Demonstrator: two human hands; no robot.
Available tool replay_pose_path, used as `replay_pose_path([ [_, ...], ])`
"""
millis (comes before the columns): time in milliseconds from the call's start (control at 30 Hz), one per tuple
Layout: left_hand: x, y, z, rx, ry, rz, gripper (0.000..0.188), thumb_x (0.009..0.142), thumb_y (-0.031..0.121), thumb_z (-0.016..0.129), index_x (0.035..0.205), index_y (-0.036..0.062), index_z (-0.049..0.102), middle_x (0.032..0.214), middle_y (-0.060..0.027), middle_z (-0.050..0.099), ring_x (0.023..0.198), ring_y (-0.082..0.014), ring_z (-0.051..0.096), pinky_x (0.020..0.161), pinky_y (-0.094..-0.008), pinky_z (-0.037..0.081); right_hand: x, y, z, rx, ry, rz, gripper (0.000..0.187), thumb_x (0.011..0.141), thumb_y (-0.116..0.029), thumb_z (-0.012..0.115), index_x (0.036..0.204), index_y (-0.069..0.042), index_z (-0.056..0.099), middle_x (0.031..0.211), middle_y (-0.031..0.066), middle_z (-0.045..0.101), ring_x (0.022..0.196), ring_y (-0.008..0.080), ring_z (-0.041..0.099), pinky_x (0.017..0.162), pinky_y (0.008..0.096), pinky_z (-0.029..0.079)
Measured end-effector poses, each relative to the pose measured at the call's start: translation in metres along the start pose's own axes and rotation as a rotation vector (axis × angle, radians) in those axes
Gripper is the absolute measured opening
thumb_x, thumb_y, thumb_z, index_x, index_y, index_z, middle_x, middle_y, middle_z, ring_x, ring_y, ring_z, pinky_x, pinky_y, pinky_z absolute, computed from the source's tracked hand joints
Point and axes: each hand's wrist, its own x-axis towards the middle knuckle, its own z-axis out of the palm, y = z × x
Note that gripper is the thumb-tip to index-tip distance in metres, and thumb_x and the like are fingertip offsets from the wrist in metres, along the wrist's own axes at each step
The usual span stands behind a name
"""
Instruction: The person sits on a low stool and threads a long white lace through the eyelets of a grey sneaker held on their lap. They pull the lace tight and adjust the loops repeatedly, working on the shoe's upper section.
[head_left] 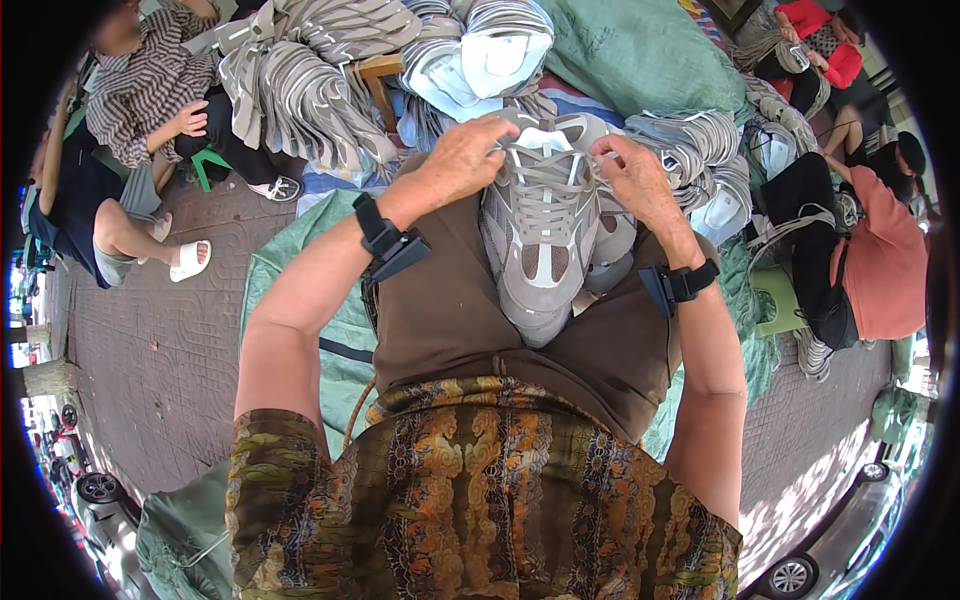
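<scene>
A grey sneaker upper (545, 230) with grey laces (545, 185) threaded across its front rests between my thighs, toe toward me. At the left of its collar is my left hand (460, 160), its fingers bent and drawn together near the top eyelets. On the other side my right hand (640, 185) pinches thumb and forefinger close to the upper edge of the sneaker. What lies between the fingertips of either hand is too small to make out. More grey shoe parts (612, 250) show behind the sneaker's right side.
Stacks of grey shoe uppers (300, 90) lie ahead, with another pile (700, 160) to the right. A large green sack (640, 50) sits beyond them. Seated people are at both sides, one in a striped shirt (150, 75), another in a pink top (880, 250). Green sheeting (290, 270) surrounds my legs.
</scene>
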Motion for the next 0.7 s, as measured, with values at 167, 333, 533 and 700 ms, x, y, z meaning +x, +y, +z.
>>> replay_pose_path([
  [167, 0.005, -0.007, 0.011, 0.042, 0.016, 0.106, 0.026, 0.079, 0.0, 0.048, 0.104, 0.003, 0.054, 0.095, -0.0164, 0.059, 0.091, -0.0357, 0.057, 0.081, -0.0435, 0.046, 0.001, 0.019, 0.008, -0.074, 0.063, -0.187, 0.016, 0.082, -0.007, 0.055, 0.097, -0.005, 0.06, 0.083, 0.0132, 0.064, 0.069, 0.0282, 0.06, 0.065, 0.0356, 0.047],
  [333, 0.001, -0.008, -0.013, 0.118, -0.241, -0.098, 0.036, 0.079, 0.004, 0.05, 0.114, 0.0059, 0.054, 0.11, -0.0197, 0.059, 0.104, -0.0372, 0.054, 0.088, -0.0424, 0.044, -0.027, 0.021, 0.008, -0.411, -0.127, -0.218, 0.011, 0.08, -0.01, 0.053, 0.087, -0.004, 0.059, 0.075, 0.0185, 0.061, 0.077, 0.0368, 0.06, 0.066, 0.0457, 0.047],
  [533, 0.022, -0.035, -0.012, -0.071, -0.247, -0.2, 0.026, 0.08, 0.009, 0.053, 0.104, 0.0025, 0.061, 0.104, -0.0178, 0.063, 0.093, -0.0306, 0.061, 0.083, -0.0365, 0.047, -0.092, -0.044, 0.02, -0.478, -0.04, -0.399, 0.035, 0.069, -0.009, 0.059, 0.103, -0.007, 0.055, 0.107, 0.01, 0.055, 0.096, 0.0264, 0.057, 0.074, 0.0382, 0.047],
  [700, 0.069, -0.061, 0.019, -0.312, -0.336, -0.168, 0.023, 0.077, 0.012, 0.058, 0.098, 0.0045, 0.064, 0.088, -0.0124, 0.067, 0.081, -0.0258, 0.064, 0.071, -0.0341, 0.049, -0.117, -0.057, 0.042, -0.444, -0.261, -0.623, 0.042, 0.074, -0.017, 0.06, 0.115, -0.008, 0.053, 0.122, 0.0084, 0.048, 0.121, 0.0276, 0.042, 0.096, 0.0494, 0.036],
])
